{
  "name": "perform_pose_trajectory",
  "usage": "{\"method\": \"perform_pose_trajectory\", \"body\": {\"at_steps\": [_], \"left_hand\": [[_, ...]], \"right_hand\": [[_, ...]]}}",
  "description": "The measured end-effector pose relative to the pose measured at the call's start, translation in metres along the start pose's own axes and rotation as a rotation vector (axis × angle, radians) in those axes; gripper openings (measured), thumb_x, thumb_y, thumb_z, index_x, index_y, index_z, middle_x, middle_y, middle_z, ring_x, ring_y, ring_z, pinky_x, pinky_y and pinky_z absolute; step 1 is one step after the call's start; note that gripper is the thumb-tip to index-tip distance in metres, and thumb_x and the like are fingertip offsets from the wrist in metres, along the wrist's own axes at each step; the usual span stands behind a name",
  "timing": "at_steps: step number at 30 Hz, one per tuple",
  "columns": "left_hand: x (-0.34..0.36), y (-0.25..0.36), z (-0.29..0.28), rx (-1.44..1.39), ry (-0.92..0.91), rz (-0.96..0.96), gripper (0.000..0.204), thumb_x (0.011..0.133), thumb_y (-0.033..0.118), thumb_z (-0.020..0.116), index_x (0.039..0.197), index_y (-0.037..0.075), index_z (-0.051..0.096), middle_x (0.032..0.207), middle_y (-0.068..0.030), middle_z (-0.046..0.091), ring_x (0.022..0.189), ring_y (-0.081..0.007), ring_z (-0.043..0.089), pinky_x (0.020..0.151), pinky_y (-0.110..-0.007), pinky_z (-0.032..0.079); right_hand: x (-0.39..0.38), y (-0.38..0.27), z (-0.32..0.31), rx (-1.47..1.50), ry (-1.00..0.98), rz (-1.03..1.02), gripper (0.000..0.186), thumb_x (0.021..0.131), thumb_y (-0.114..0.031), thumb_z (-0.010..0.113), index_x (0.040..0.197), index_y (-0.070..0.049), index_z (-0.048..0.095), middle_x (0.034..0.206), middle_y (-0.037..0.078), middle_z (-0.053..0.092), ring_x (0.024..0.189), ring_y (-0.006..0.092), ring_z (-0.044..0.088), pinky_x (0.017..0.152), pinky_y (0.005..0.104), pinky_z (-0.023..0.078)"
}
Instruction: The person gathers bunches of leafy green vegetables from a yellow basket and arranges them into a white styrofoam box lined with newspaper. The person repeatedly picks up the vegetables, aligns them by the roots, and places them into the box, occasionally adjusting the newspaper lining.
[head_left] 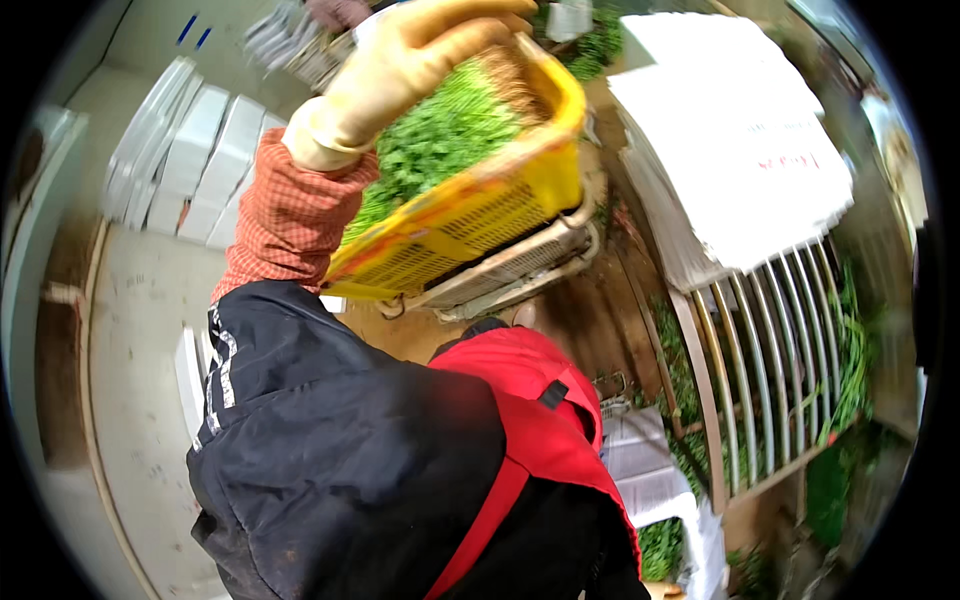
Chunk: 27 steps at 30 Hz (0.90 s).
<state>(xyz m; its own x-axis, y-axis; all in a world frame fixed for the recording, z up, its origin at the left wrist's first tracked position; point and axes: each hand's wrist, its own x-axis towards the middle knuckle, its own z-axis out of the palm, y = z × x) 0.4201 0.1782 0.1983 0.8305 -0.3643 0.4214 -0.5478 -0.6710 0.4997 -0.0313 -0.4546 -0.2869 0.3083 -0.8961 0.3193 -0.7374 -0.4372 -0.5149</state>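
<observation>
My left hand [405, 75], in a cream rubber glove, reaches over a yellow plastic crate [470, 225] with its fingers stretched out. Whether it touches the crate's far rim I cannot tell. Bunches of leafy greens [440, 130] with brown roots fill the crate, partly behind my forearm. Beneath it is a pale crate [500, 270] with handles. At the bottom edge only a sliver of my right hand [662, 591] shows in a similar glove, its fingers hidden. Close to it lies white wrapping [705, 545] with greens beside it.
White foam boxes [195, 150] stand at the left wall. On the right, a stack of white sheets [735, 140] covers part of a slatted metal rack [765, 370], with loose greens [850, 360] along its side. Part of another person [340, 12] shows at the top.
</observation>
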Motion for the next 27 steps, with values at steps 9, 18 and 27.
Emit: {"method": "perform_pose_trajectory", "body": {"at_steps": [9, 18, 27], "left_hand": [[-0.15, -0.162, -0.157, -0.054, 0.342, -0.455, 0.037, 0.094, 0.025, 0.052, 0.123, 0.002, 0.055, 0.116, -0.0092, 0.061, 0.11, -0.0173, 0.056, 0.098, -0.029, 0.041], [-0.304, -0.31, -0.215, 0.322, 0.189, -0.719, 0.043, 0.089, 0.034, 0.056, 0.117, 0.002, 0.059, 0.112, -0.011, 0.064, 0.1, -0.0216, 0.061, 0.085, -0.031, 0.047], [-0.16, -0.294, -0.104, 0.035, 0.01, -0.503, 0.065, 0.085, 0.04, 0.058, 0.134, 0.002, 0.041, 0.137, -0.0191, 0.043, 0.127, -0.03, 0.042, 0.105, -0.039, 0.034]], "right_hand": [[-0.056, -0.562, 0.013, 0.681, -0.527, -0.647, 0.038, 0.093, -0.013, 0.051, 0.13, -0.004, 0.049, 0.129, 0.015, 0.052, 0.118, 0.0234, 0.052, 0.101, 0.0351, 0.044], [-0.293, -0.813, 0.012, 0.55, -1.092, -1.697, 0.042, 0.081, -0.005, 0.065, 0.122, -0.006, 0.057, 0.116, 0.014, 0.061, 0.109, 0.0266, 0.057, 0.094, 0.0373, 0.046], [-0.343, -0.81, 0.019, 0.473, -1.072, -1.671, 0.041, 0.079, -0.014, 0.068, 0.118, -0.009, 0.057, 0.101, 0.013, 0.064, 0.096, 0.0298, 0.059, 0.085, 0.0379, 0.046]]}}
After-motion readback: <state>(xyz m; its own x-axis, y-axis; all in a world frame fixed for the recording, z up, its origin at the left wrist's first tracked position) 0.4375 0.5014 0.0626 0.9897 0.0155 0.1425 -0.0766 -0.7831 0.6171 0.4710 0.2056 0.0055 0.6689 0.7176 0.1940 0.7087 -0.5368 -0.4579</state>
